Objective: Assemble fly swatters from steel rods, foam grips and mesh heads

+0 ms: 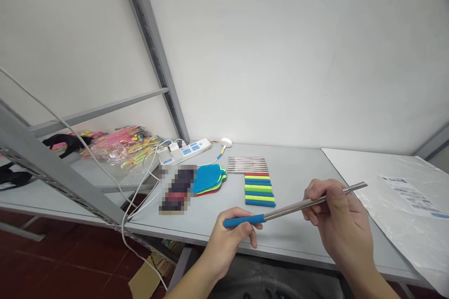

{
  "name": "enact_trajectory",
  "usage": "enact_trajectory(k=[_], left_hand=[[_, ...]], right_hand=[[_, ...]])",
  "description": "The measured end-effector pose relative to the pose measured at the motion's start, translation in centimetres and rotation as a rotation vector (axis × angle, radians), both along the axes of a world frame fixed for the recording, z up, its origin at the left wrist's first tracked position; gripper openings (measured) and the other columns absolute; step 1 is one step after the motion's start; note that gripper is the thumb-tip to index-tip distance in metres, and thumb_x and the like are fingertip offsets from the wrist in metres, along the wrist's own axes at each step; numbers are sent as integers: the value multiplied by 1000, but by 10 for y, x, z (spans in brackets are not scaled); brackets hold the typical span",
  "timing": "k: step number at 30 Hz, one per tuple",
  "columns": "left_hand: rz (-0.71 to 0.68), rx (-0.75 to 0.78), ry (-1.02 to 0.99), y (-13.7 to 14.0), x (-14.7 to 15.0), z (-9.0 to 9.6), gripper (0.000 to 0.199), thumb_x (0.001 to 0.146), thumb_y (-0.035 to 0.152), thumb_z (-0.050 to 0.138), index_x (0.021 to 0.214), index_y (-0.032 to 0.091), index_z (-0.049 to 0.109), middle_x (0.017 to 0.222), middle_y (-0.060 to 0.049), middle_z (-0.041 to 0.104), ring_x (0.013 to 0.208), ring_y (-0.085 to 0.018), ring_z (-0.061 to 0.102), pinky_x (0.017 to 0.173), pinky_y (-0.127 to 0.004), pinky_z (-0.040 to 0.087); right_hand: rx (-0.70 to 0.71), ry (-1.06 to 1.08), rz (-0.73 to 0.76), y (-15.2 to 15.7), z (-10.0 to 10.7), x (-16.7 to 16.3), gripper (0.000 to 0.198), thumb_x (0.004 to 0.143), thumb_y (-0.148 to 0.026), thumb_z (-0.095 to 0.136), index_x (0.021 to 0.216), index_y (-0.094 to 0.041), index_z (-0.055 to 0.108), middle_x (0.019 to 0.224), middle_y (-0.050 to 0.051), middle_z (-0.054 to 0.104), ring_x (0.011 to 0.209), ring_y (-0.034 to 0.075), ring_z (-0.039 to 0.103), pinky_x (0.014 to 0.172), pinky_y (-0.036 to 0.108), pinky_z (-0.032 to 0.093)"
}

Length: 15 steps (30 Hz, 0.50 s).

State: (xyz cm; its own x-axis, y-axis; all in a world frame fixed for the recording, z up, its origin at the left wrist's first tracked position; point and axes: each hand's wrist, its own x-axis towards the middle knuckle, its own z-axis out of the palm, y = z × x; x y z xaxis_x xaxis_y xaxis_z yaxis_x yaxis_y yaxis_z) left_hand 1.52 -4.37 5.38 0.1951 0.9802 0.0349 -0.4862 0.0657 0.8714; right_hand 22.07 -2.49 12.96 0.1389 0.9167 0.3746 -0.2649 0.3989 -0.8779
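A blue sleeve (243, 220) is grasped by the L hand (231, 237), w/ thumb on the near side and fingers curled underneath, just above the front edge of the counter (291, 168). A slim metal shaft (291, 209) is gripped nr its far end by the R hand (342, 215), btwn thumb and bent fingers, w/ a short bit left sticking out past the grip. The shaft is met by the sleeve's R end; how far in it's pushed is hidden. The pair is held tilted, R end higher, over the counter's front part. Behind, nr mid back edge, a row of metal rods (247, 165) is laid side by side; just in front of it, coloured sleeves (259, 189) in blue, green, yellow & red are lined up. To their L, flat mesh pieces (208, 178) are stacked, blue on top, yellow and red showing below, beside a pixelated patch. Toward the back L corner, by the frame upright, a power strip (199, 147) w/ plugs is set, and a white rounded device (226, 142) is placed nr the back edge. The counter's R end is covered by a white sheet (372, 196), on which a printed label (414, 196) is seen.
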Motion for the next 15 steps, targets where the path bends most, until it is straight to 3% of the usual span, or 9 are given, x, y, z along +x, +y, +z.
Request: enact_trajectory(k=[6, 12, 15], left_hand=[[-38, 123, 142, -3, -1, 2, 38, 82, 48, 68, 96, 13, 70, 77, -9, 70, 60, -15, 57, 61, -28, 44], [-142, 202, 173, -13, 7, 12, 47, 88, 54, 57, 96, 11, 71, 80, -11, 66, 61, -14, 55, 61, -28, 42], [-150, 204, 122, -12, 4, 15, 51, 89, 58, 52, 99, 10, 67, 82, -11, 65, 63, -15, 56, 63, -30, 44]], right_hand=[[-15, 3, 89, 0, -3, 0, 32, 98, -38, 44, 78, -20, 61, 68, -3, 44, 50, 8, 45, 48, 25, 37], [-59, -56, 272, -7, -17, -20, 32, 98, -40, 44, 78, -20, 59, 67, -3, 45, 50, 8, 45, 50, 25, 38], [-64, -67, 241, -5, -17, -20, 34, 98, -41, 43, 77, -20, 59, 67, -3, 45, 50, 8, 44, 50, 25, 37]])
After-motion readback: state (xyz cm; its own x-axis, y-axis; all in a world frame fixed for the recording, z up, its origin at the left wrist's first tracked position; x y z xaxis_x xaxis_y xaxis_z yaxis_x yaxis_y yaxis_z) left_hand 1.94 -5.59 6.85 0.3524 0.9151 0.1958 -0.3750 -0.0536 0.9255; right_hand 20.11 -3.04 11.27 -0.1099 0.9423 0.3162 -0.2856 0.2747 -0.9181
